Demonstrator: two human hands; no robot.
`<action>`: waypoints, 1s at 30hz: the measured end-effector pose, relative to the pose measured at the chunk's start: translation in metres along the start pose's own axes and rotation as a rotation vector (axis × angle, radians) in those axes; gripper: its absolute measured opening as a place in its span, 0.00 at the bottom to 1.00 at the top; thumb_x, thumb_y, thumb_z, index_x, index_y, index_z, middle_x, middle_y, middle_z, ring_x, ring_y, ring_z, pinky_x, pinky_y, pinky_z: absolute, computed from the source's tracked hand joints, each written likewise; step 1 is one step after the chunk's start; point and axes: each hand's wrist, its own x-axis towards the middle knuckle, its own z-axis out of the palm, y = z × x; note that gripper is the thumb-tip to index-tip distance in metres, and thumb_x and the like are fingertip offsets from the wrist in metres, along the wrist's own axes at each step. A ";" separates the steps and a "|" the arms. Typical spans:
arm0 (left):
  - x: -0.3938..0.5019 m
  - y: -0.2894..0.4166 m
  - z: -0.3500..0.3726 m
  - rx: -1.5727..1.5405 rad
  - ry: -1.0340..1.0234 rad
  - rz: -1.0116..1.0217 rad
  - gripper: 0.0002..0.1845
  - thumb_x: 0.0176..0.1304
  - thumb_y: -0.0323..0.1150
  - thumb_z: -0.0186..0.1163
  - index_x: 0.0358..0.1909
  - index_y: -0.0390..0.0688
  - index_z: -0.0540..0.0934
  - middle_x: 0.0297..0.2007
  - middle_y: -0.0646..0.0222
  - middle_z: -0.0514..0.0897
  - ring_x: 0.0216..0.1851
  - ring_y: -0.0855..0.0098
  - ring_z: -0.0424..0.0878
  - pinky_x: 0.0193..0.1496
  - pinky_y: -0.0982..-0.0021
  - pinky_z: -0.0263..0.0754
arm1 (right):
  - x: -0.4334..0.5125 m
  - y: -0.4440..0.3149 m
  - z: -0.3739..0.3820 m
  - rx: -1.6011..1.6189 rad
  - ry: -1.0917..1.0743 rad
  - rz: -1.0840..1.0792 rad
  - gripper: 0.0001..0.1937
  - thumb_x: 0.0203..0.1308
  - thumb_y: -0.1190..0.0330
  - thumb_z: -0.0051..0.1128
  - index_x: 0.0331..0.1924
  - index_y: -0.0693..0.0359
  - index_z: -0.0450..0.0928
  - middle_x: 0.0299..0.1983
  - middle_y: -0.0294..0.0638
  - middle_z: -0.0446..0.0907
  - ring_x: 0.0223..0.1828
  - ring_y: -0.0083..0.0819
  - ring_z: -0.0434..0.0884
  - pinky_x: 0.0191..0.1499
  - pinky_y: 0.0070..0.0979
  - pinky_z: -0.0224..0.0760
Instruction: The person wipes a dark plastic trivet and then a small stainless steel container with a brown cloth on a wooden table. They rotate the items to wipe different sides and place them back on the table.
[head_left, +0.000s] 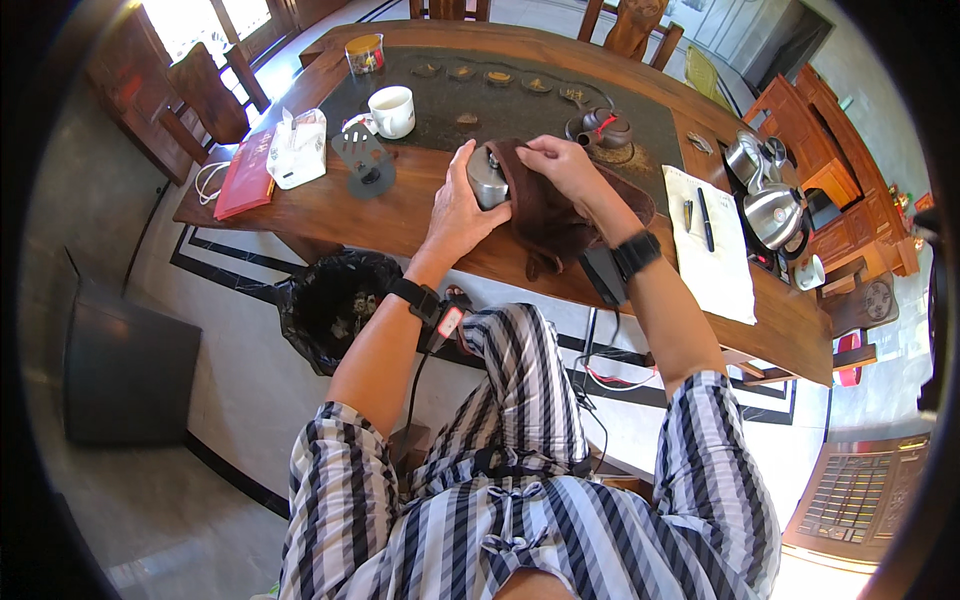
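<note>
In my left hand (463, 206) is a silvery metal canister (489, 186) with a small dark knob on its top. A dark brown bag or piece of soft leather-like cloth (536, 214) lies against the canister's right side and hides part of it. My right hand (559, 166) pinches the upper edge of this brown material. Its folds hang down over the front edge of the wooden table (405, 225). Partly behind my right forearm is a black flat object (602, 277) at the table edge.
Left are a tissue pack (297, 154), red folder (247, 176), dark slotted stand (364, 161) and white mug (392, 112). A teapot (611, 129) stands behind. Right lie pens on a cloth (694, 277), beside steel kettles (772, 214). A lined bin (330, 307) stands below.
</note>
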 end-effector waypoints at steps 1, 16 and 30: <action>0.000 -0.002 0.000 0.008 -0.022 -0.018 0.54 0.46 0.41 0.75 0.71 0.43 0.53 0.62 0.43 0.69 0.61 0.44 0.72 0.62 0.52 0.67 | -0.008 0.002 -0.001 -0.012 0.033 0.033 0.16 0.62 0.61 0.66 0.45 0.67 0.83 0.35 0.37 0.82 0.34 0.21 0.77 0.39 0.20 0.72; -0.003 0.004 -0.004 0.074 -0.038 -0.024 0.52 0.52 0.42 0.75 0.71 0.45 0.50 0.64 0.45 0.69 0.64 0.49 0.70 0.65 0.57 0.66 | 0.047 0.021 0.025 -0.201 0.107 -0.213 0.15 0.67 0.65 0.57 0.50 0.67 0.82 0.41 0.40 0.85 0.40 0.27 0.81 0.47 0.23 0.74; -0.004 0.006 -0.005 0.016 -0.012 -0.026 0.51 0.49 0.43 0.76 0.70 0.42 0.55 0.63 0.43 0.69 0.62 0.45 0.72 0.63 0.55 0.68 | -0.046 0.013 0.031 -0.158 0.309 -0.309 0.11 0.64 0.68 0.62 0.45 0.66 0.81 0.37 0.44 0.84 0.40 0.31 0.83 0.45 0.27 0.75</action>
